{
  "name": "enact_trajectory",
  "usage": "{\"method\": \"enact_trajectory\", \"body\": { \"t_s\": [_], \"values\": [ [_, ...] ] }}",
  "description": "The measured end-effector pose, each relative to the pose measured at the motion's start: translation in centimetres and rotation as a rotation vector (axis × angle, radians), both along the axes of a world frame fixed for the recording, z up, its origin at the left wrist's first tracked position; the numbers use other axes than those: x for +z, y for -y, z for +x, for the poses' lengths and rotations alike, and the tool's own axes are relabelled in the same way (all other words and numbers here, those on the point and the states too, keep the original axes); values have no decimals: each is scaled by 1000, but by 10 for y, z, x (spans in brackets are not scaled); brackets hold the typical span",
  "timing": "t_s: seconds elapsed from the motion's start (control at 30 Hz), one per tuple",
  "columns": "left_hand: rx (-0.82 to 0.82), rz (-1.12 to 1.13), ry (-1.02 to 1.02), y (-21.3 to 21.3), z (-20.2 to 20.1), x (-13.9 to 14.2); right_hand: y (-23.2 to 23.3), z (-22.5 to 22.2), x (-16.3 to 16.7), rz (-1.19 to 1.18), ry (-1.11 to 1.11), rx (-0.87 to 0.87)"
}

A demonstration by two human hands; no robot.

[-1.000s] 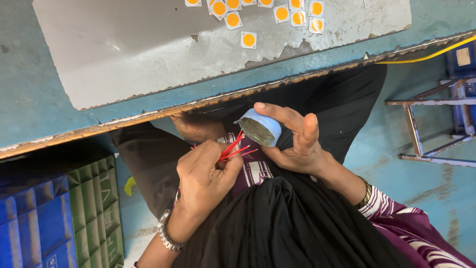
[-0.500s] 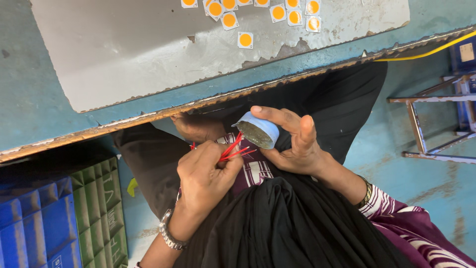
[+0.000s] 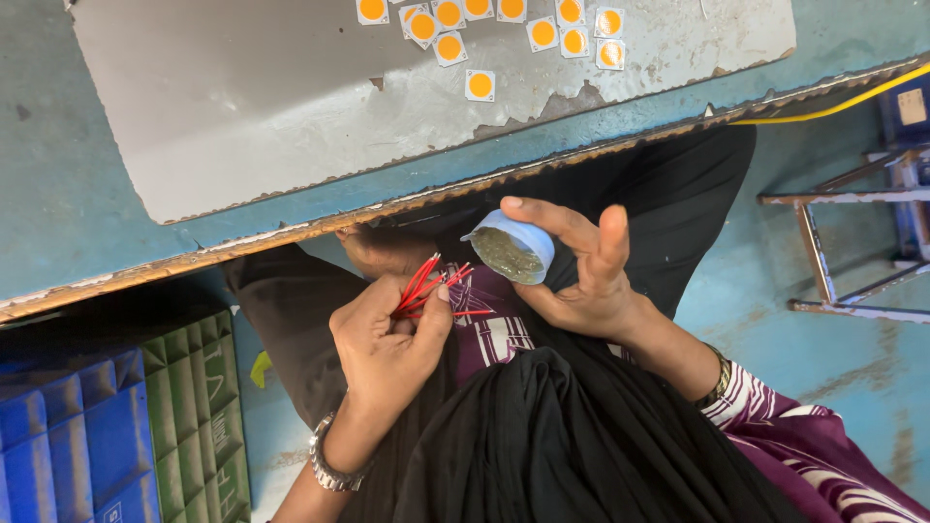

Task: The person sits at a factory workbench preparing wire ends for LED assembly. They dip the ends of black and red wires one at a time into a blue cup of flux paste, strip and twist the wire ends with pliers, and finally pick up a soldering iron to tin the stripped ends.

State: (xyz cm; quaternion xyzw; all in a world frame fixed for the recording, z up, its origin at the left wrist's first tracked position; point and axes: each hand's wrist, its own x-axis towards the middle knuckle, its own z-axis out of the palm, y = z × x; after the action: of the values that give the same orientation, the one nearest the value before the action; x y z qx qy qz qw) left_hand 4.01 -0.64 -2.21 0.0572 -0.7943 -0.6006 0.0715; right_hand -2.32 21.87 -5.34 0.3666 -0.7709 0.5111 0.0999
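Left hand grips bundle of red wires over lap, tips free, just short of pot. Right hand cradles small blue pot, tilted, greenish paste inside. Wire tips not yet in paste. Square yellow-centred chips lie unwired on grey sheet on desk.

Even, soft daylight fills the scene; the grey sheet shows mild glare. Under the table edge lies deep shadow. Focus is sharp, edges slightly stretched.

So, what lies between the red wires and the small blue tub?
In the head view, only a short gap over dark clothing separates the red wires from the blue tub; they do not touch.
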Motion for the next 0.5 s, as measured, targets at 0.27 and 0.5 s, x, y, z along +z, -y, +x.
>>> {"method": "enact_trajectory", "body": {
  "t_s": [0.27, 0.5],
  "values": [
    [-153, -95, -214, 5, -3, 4, -5, 7, 0, -220, 392, 85],
    [-187, 122, 58, 9, -2, -4, -5, 6, 2, -274, 493, 129]
  ]
}}
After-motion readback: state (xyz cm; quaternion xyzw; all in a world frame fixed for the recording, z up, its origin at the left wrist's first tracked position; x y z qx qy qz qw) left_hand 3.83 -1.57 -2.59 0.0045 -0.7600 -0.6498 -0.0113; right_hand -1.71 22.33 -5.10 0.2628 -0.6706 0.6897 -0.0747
